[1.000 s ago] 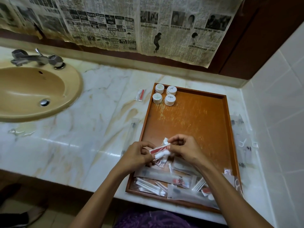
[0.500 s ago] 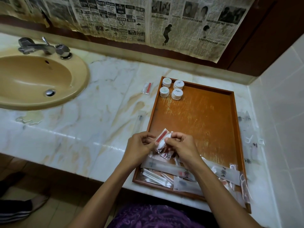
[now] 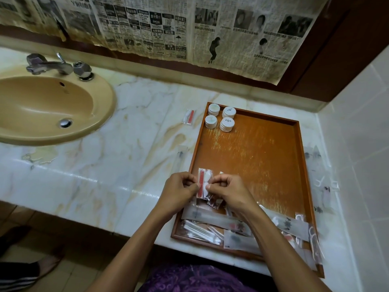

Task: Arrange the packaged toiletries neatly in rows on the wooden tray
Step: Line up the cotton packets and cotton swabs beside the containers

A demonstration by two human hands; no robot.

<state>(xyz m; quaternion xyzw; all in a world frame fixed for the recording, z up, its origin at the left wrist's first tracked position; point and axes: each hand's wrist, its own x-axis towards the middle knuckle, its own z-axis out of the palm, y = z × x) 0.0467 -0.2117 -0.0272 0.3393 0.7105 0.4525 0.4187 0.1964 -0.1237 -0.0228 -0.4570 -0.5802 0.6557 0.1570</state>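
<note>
Small clear packet (image 3: 203, 183) with a red strip and white contents now stands upright between both hands, above the near-left part of the wooden tray (image 3: 248, 157); a second ago it was tilted and bunched with other sachets, half a second ago angled, so it has been turned and squared up. Left hand (image 3: 179, 191) pinches its left edge, right hand (image 3: 226, 189) pinches its right edge, fingers curled on both; a few more small sachets seem held just under it, hard to tell how many. Means the person is aligning a little stack before laying it down, likely to start a row on the bare middle of the tray. Loose heap of long packets (image 3: 216, 223) at the tray's near end looks unsorted, so task is early. Four round white tubs (image 3: 221, 119) sit in a two-by-two block in the far-left corner, unchanged. Off the tray: a matching red packet (image 3: 188, 116) on the marble counter (image 3: 130, 144) left of the tubs, a long clear packet (image 3: 179, 159) beside the tray's left rim, more packets (image 3: 322, 186) along the right wall. Sink (image 3: 48, 106) far left.
</note>
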